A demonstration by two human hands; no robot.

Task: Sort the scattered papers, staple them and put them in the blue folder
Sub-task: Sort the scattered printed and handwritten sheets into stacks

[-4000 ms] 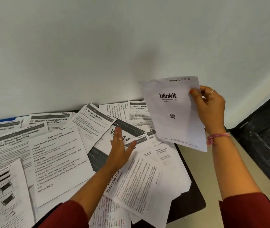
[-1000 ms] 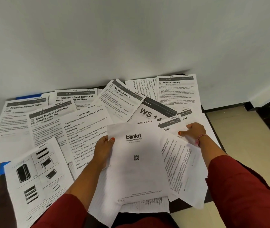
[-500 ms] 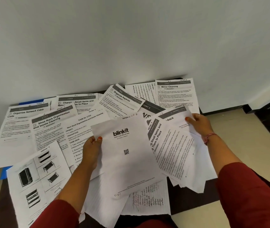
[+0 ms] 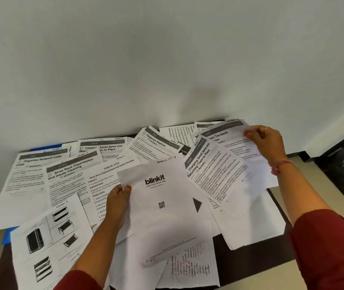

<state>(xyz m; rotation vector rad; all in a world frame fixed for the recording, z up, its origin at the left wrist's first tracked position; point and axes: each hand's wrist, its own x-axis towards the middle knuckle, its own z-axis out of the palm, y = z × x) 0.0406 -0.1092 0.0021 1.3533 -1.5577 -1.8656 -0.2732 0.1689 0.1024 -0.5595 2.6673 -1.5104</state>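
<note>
Now hands: left (image 4: 117, 203) pinches creased blinkit sheet (image 4: 162, 208), right (image 4: 268, 143) lifts printed page (image 4: 227, 141).

"blinkit" on held sheet (image 4: 162, 206); "Organize Napkins" on far sheet (image 4: 156, 143)

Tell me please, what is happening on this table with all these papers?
A person is sorting printed sheets scattered over a dark table. The left hand holds the blinkit sheet by its left edge. The right hand lifts the Tie-back sheet by its top corner, at the far right of the pile. The blue folder lies mostly buried under papers at the left. Nothing looks stapled yet, and no stapler is in view.
</note>
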